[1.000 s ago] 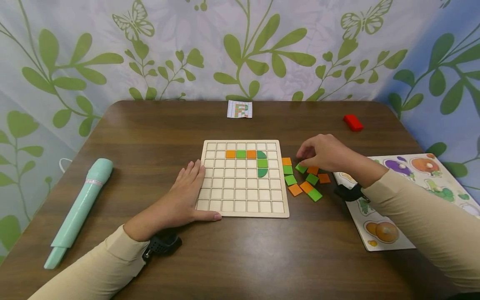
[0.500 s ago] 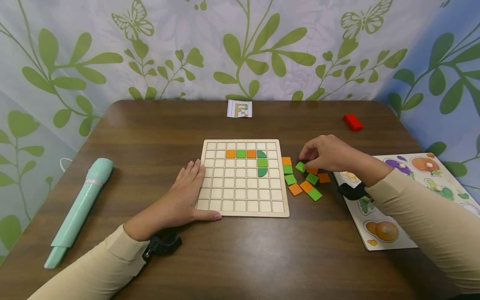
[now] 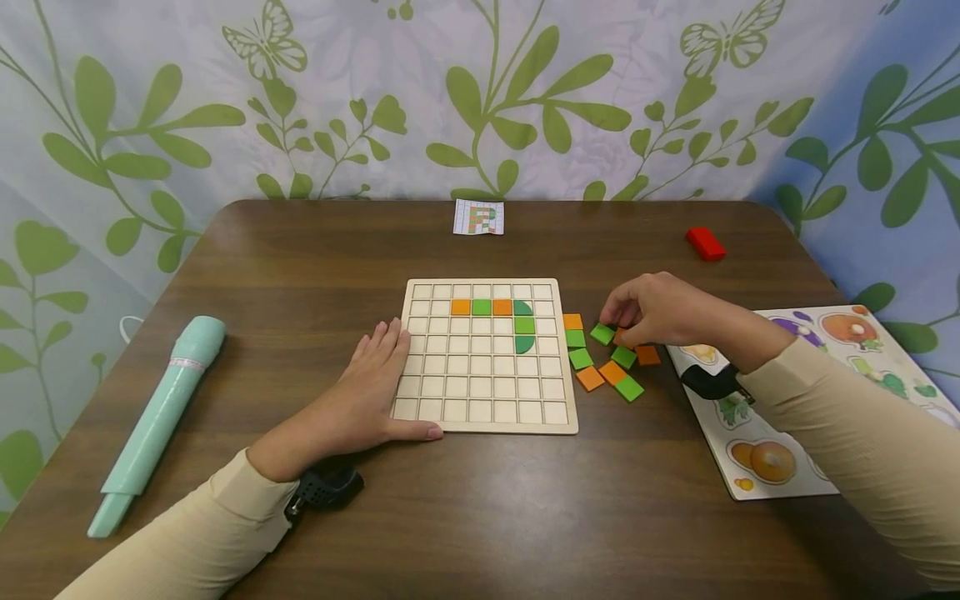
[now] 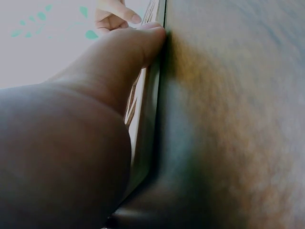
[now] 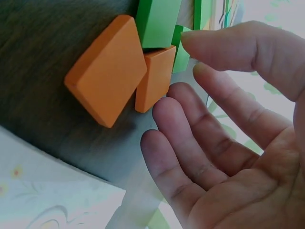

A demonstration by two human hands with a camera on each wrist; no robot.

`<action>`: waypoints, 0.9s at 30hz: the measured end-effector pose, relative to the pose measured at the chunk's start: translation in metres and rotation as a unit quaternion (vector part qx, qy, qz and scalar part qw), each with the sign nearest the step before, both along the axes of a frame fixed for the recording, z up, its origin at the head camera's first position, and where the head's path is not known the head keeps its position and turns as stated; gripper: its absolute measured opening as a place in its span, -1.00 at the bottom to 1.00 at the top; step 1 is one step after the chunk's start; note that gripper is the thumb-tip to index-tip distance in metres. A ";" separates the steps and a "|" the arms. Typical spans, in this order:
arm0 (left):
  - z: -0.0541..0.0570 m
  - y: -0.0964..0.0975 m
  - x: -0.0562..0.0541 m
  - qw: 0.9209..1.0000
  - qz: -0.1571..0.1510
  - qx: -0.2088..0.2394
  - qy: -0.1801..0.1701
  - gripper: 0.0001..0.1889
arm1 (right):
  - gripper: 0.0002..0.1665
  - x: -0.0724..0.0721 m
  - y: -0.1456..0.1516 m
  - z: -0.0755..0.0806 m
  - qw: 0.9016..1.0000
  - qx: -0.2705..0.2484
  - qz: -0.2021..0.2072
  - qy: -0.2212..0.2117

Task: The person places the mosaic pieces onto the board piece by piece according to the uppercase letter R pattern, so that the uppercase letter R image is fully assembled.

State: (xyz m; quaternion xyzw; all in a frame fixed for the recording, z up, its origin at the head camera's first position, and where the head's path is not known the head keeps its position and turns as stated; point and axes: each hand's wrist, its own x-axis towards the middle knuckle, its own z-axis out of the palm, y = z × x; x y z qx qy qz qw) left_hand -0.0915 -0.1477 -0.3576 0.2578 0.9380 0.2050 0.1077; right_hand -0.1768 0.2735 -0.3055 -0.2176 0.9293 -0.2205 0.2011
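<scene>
My left hand [image 3: 358, 400] lies with straight, spread fingers along the left edge of a wooden grid board [image 3: 450, 421], thumb at its front edge. On the board, orange and green squares form a row that ends in dark green rounded pieces on the right. My right hand [image 3: 654, 307] hovers over loose tiles beside the board, fingers slightly bent. In the right wrist view, its thumb and index finger stand apart with nothing seen between them. An orange tile [image 5: 156, 78] and a green tile [image 5: 158, 24] lie close to those fingertips. Part of the orange one is hidden from the head view.
A small printed card [image 3: 479, 217] lies at the table's back edge. Back right is a red block [image 3: 707, 243]. A vegetable picture board [image 3: 757, 417] sits under the right forearm. At left lies a mint-green microphone-shaped object [image 3: 157, 425].
My right hand has shifted slightly right and toward me, from beside the upper green tile to over the orange one. The left hand and board stay still.
</scene>
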 end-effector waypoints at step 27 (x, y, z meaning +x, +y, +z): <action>-0.001 0.000 0.001 1.000 0.001 -0.004 0.001 0.45 | -0.69 0.007 -0.005 -0.004 0.998 0.042 0.018 0.050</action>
